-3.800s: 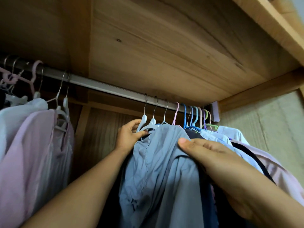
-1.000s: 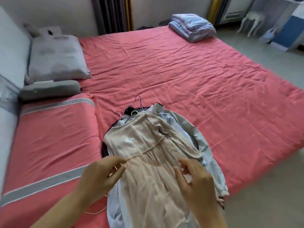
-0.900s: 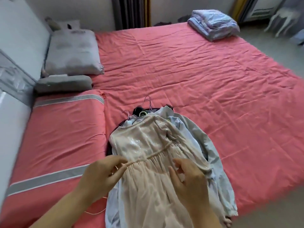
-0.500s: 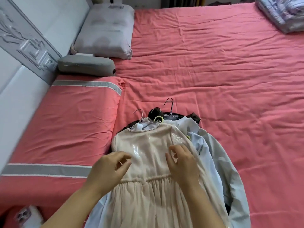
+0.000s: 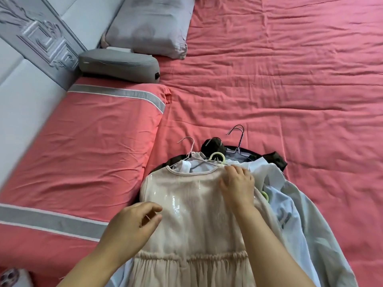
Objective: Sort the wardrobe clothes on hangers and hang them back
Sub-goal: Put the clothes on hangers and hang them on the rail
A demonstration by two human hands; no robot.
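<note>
A pile of clothes on hangers lies on the red bed. On top is a beige sequinned dress with a gathered skirt. Under it are a light blue shirt and a black garment. A green plastic hanger hook, a pale wire hook and a dark wire hook stick out at the top of the pile. My right hand rests on the dress's right shoulder, fingertips at the neckline beside the green hook. My left hand hovers at the dress's left side, fingers loosely curled.
A red pillow with a grey stripe lies left of the pile. Behind it are a dark grey bolster and a light grey pillow against the carved headboard. A phone-like object shows at the bottom left corner.
I have turned from the wardrobe rail to the bed. Over the last second both hands slid up the dress from its waist; the right hand has reached the shoulder by the green hook.
</note>
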